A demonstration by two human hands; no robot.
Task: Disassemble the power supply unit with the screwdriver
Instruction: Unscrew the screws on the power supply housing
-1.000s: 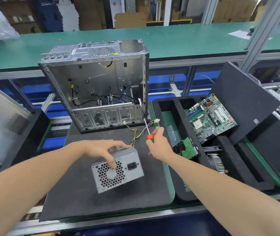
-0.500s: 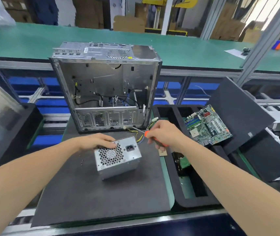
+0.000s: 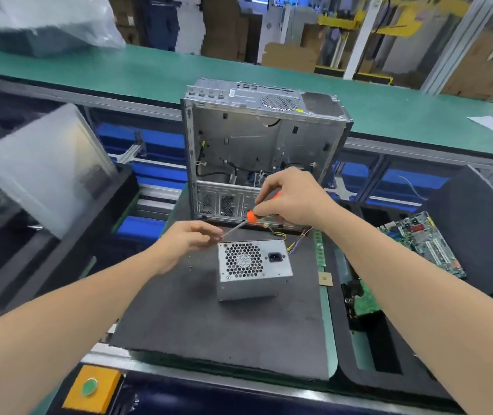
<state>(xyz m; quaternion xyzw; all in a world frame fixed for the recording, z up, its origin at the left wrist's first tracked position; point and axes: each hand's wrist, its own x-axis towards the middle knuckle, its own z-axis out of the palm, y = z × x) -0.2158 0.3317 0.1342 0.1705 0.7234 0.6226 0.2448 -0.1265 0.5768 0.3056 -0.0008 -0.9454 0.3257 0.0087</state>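
Power supply unit [image 3: 254,265] sat just nearer than both hands. Right hand [image 3: 290,199] gripped screwdriver [image 3: 251,217], shaft slanting down-left toward the unit's far-left corner; left hand [image 3: 188,238] pinched the tip.

the right hand [image 3: 290,199] grips the screwdriver [image 3: 251,217] handle with curled fingers [image 3: 264,205], while the left hand [image 3: 189,239], lower, pinches its shaft near the tip.

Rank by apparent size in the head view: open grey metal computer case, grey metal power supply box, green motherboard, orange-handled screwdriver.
1. Open grey metal computer case
2. Grey metal power supply box and green motherboard: look about alike, unranked
3. Orange-handled screwdriver
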